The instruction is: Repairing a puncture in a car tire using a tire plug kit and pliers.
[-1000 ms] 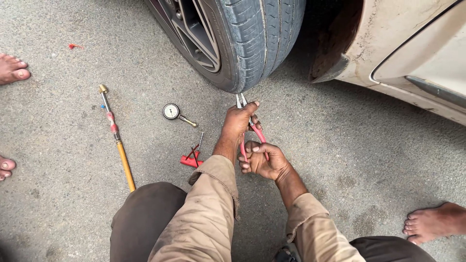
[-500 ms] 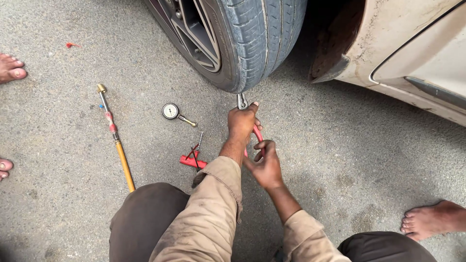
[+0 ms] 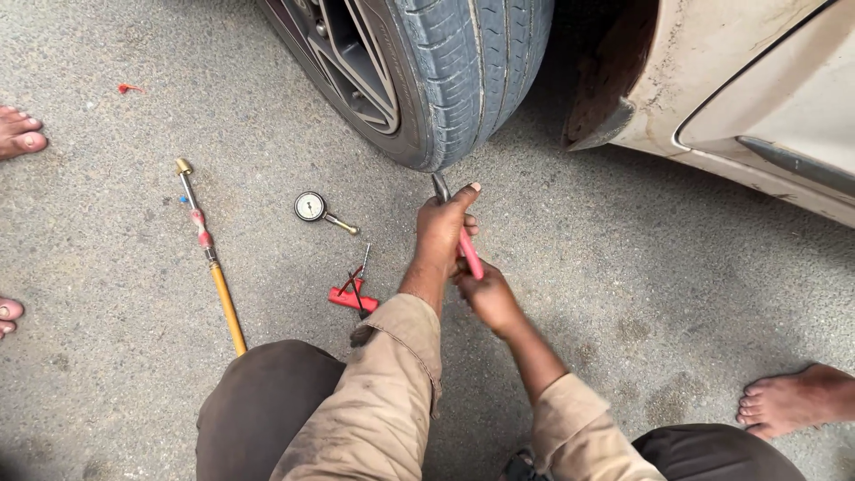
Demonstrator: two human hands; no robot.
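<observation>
My left hand (image 3: 443, 230) grips red-handled pliers (image 3: 467, 253) near their metal jaws, which point up at the bottom of the car tyre (image 3: 463, 71). My right hand (image 3: 485, 294) sits just below and holds the lower end of the red handles. Both hands are closed around the tool, close to the tyre tread where it meets the ground. I squat with both knees in view and wear tan sleeves.
A round pressure gauge (image 3: 312, 207), a red-handled tool (image 3: 354, 294) and a long yellow air hose with brass tip (image 3: 211, 254) lie on the asphalt at left. Other people's bare feet (image 3: 793, 401) (image 3: 20, 132) stand around. A white car body (image 3: 748, 80) is at right.
My hands have brought the pliers together: the handles, spread a second ago, are now closed. My right hand slid down under the left, and the jaws tilted toward the tyre.
</observation>
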